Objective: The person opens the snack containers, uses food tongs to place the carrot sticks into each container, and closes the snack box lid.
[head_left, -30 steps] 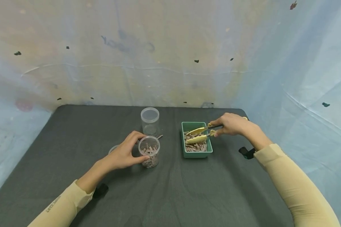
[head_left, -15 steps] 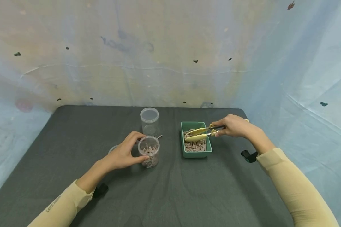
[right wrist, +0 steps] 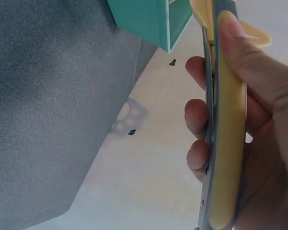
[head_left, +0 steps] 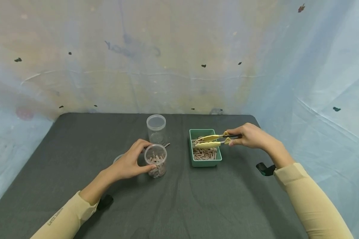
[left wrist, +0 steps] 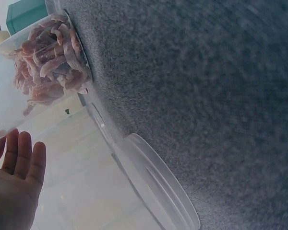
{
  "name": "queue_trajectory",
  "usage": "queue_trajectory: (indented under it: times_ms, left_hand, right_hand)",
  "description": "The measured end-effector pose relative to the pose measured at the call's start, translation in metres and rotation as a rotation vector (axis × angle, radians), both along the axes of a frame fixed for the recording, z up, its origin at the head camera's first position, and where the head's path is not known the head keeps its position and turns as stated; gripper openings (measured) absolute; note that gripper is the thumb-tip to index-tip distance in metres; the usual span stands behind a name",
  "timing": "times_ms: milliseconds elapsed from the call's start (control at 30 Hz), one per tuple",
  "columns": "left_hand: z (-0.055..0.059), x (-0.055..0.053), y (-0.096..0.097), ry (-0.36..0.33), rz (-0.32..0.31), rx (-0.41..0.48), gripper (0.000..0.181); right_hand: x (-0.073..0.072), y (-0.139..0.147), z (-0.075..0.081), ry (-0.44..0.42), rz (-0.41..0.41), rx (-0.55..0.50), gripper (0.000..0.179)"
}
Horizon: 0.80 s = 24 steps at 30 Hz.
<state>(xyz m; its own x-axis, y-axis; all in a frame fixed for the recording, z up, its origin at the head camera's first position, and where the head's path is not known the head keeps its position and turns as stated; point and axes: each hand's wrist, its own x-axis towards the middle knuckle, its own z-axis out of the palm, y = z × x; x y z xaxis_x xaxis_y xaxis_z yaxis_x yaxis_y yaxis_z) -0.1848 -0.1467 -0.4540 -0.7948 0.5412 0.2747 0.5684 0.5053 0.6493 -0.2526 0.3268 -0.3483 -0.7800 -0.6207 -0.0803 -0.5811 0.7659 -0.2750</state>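
My left hand (head_left: 131, 162) steadies a clear plastic jar (head_left: 156, 160) between thumb and fingers near its rim. The jar stands upright, without a lid on it. In the left wrist view, pinkish-brown strips (left wrist: 53, 60) that look like meat fill its lower part. Yellow-tipped tongs (head_left: 209, 145) are gripped in my right hand (head_left: 248, 135), fingers wrapped round the handles in the right wrist view. Their two arms reach over a green rectangular tray (head_left: 206, 163) holding more strips (head_left: 205, 154). The tips are a little apart at the strips; whether anything is between them is unclear.
Behind the held jar stands another clear jar (head_left: 156, 127) with a lid on. One loose strip (head_left: 167, 145) lies beside them on the dark tabletop (head_left: 179, 205). A clear lid (left wrist: 153, 177) rests left of my left hand. Plastic sheeting (head_left: 179, 66) hangs behind the table.
My right hand has shifted slightly right and toward me with the tongs, whose arms have come a little closer together over the tray. My left hand and its jar have stayed put.
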Motion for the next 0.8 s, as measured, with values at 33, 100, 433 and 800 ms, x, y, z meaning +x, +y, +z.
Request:
queue_trajectory:
  times_ms: [33,100,433,800]
  left_hand:
    - [-0.0004,-0.0001,-0.0002,0.000,0.000,0.001,0.068]
    - [-0.0003,-0.0001,-0.0005,0.000,0.000,0.002,0.068]
    - [-0.0008,0.0000,-0.0003,-0.008,0.001,0.005,0.068]
    - [-0.0016,-0.0001,0.0004,0.005,-0.010,0.009,0.067]
  right_hand:
    - [0.0006,0.0017,0.0000,-0.005,-0.012,-0.017,0.056]
    - [0.0019,0.0041,0.0012,-0.015,-0.036,-0.048,0.057]
    - [0.0050,0.0092,0.0036,-0.033,-0.075,-0.093,0.057]
    - [0.0062,0.0064,0.0059,-0.018,-0.068,-0.150,0.058]
